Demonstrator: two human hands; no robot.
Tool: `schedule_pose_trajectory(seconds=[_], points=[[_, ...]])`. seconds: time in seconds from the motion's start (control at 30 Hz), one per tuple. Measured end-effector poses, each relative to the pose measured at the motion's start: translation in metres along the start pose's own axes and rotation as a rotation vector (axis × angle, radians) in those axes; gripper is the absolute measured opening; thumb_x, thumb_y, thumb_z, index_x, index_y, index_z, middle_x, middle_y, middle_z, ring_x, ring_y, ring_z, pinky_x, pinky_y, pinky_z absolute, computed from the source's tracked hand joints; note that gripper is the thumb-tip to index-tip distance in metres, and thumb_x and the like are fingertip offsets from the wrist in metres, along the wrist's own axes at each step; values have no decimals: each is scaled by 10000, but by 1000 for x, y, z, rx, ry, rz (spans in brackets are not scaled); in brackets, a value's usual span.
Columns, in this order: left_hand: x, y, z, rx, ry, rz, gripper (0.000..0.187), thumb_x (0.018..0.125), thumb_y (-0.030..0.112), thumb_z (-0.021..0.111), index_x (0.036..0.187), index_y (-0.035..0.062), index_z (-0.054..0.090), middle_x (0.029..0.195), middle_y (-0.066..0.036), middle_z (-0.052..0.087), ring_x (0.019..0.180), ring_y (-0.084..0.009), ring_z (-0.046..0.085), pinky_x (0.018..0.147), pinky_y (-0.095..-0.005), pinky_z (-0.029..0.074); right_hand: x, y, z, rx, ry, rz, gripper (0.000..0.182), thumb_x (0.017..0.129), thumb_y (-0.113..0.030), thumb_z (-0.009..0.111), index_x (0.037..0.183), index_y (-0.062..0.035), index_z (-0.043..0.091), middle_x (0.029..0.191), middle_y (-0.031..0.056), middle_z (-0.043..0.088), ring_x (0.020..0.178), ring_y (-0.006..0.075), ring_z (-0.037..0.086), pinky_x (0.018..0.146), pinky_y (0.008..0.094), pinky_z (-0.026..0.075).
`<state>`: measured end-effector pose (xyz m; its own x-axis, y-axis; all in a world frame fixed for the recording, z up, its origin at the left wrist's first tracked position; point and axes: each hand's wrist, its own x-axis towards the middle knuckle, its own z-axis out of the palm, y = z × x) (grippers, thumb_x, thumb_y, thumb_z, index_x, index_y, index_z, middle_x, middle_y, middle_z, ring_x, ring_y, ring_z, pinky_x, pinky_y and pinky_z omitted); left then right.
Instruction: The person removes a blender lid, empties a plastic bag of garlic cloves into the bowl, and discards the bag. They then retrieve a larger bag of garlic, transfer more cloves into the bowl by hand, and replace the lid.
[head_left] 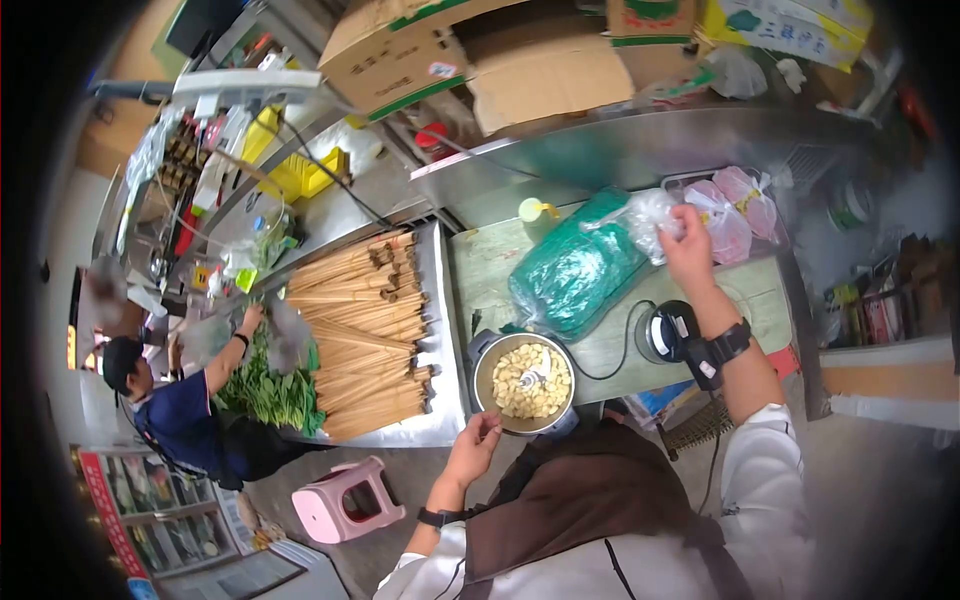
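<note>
My right hand (688, 248) is closed on a crumpled clear plastic bag (652, 222) at the upper right end of a green plastic-wrapped bundle (580, 262). Near the left rim of a metal pot (482, 368), my left hand (474, 448) has its fingers bent together; whether anything is between them is too small to tell. Pale peeled pieces, like garlic cloves (520, 400), fill the pot around a blade in its middle. A black and silver device (664, 332) with a cable lies below my right hand.
Wooden sticks (350, 340) cover a metal tray at left, beside leafy greens (270, 395). A co-worker (185, 415) reaches toward the greens. Pink-tinted bags (728, 222) lie in a tray at right. A pink stool (345, 503) stands on the floor. Cardboard boxes (395, 60) line the shelf above.
</note>
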<state>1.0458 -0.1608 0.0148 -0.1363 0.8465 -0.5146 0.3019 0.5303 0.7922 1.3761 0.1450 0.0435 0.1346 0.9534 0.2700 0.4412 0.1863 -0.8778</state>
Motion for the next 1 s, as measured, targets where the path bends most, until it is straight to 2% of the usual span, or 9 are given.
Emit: schedule_pose_trajectory(seconds=[0.17,0.27,0.3,0.47,0.67,0.9,1.0], points=[[1,-15,-32,-42,33,10,295,887,71,508,1161,-27,458,1038,-79,580,938,-133,548,805,-246,443,-28,-45,74,-36,-163,-64,298,689,-46,621,959,-67,498,871,129,587,802,300,581,704,351,463],[4,-23,-42,-75,52,7,292,884,73,504,1159,-19,467,1050,-83,586,937,-129,549,787,-244,446,-42,-58,103,-83,-273,-141,302,684,-38,613,963,-62,500,931,147,584,862,337,574,727,367,462],[3,-19,-46,-80,58,6,292,884,75,504,1159,-17,468,1053,-85,587,938,-129,550,786,-244,446,-46,-58,112,-106,-307,-159,306,681,-32,608,967,-63,504,969,147,575,876,339,569,739,369,461],[1,-25,-58,-107,96,-19,290,880,84,515,1151,-13,481,1041,-93,597,944,-135,557,800,-254,450,-56,-59,161,-168,-417,-249,293,687,-39,611,953,-80,497,958,122,559,844,338,568,715,395,463],[-25,-61,-62,-216,317,-117,273,880,75,513,1127,-38,483,1023,-111,597,938,-154,565,809,-261,454,-44,-34,239,-230,-500,-325,283,693,-59,610,944,-108,489,958,104,547,822,344,565,693,418,463],[-74,-92,-43,-301,525,-344,240,872,68,532,1083,-40,498,1001,-107,600,917,-149,573,806,-262,453,-26,-17,348,-192,-533,-372,254,702,-60,594,927,-100,484,915,127,523,807,356,561,679,439,465],[-94,-84,-27,-362,578,-454,244,868,77,543,1081,-35,502,993,-111,607,929,-153,577,825,-267,450,-16,-14,383,-266,-549,-526,211,709,-59,577,898,-88,489,889,129,513,780,337,568,663,434,472]])
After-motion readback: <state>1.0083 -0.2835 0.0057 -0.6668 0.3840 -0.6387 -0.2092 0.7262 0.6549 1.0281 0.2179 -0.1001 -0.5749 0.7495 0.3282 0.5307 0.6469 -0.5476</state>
